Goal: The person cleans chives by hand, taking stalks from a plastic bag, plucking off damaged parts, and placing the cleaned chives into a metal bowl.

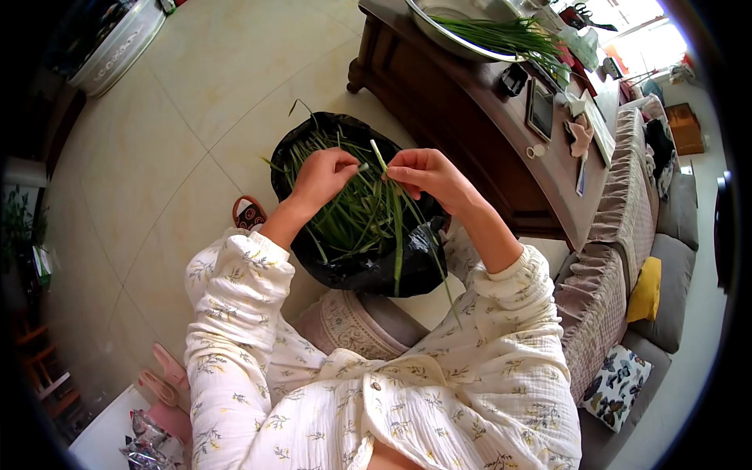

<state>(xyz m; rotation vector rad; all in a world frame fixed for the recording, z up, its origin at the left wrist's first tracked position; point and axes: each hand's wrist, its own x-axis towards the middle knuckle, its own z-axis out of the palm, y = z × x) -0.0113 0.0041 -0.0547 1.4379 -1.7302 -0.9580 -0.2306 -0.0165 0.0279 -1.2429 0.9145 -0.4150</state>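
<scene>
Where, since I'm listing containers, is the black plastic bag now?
In the head view, the black plastic bag is near the middle, beneath the left hand and right hand, with the wooden table to its upper right.

Head-worn view, forward and down

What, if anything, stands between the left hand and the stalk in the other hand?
Nothing visible: only a narrow gap separates the left hand from the stalk pinched in the right hand. The black bag sits below them.
</scene>
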